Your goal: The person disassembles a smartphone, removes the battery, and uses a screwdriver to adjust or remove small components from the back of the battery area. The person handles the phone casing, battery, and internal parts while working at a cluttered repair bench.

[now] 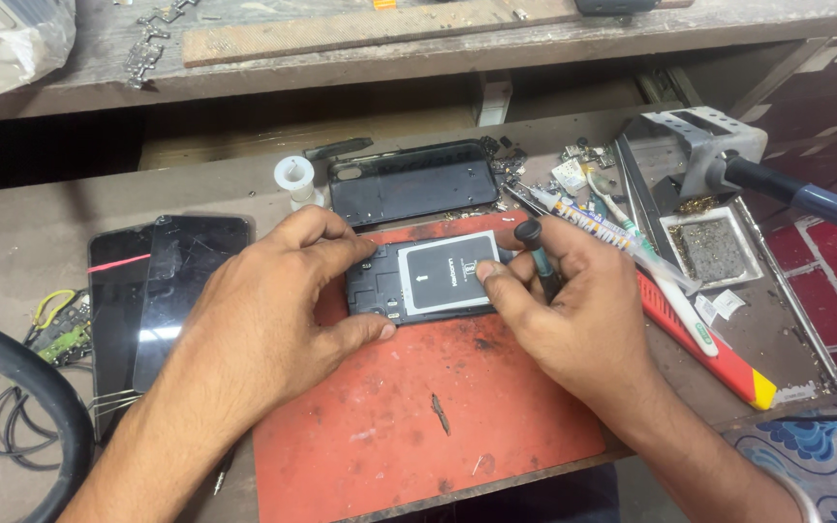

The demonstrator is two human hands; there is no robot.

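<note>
Left hand [263, 320] grips one opened phone [428, 278]; right hand [573, 310] pinches one screwdriver [538, 254] beside two screens [162, 291].

- Two hands: a left hand [254, 320] and a right hand [573, 310], both on one opened phone [423, 281] with one battery [448, 274] showing.
- One black screwdriver [538, 254] in the right grip.
- One red mat [409, 416] on the desk [21, 232].
- One black phone back cover [414, 181].
- Two dark screen panels [162, 291] at left.
- One white spool [294, 176].
- One small green circuit board [65, 339].
- One red ruler-like strip [704, 344].
</note>
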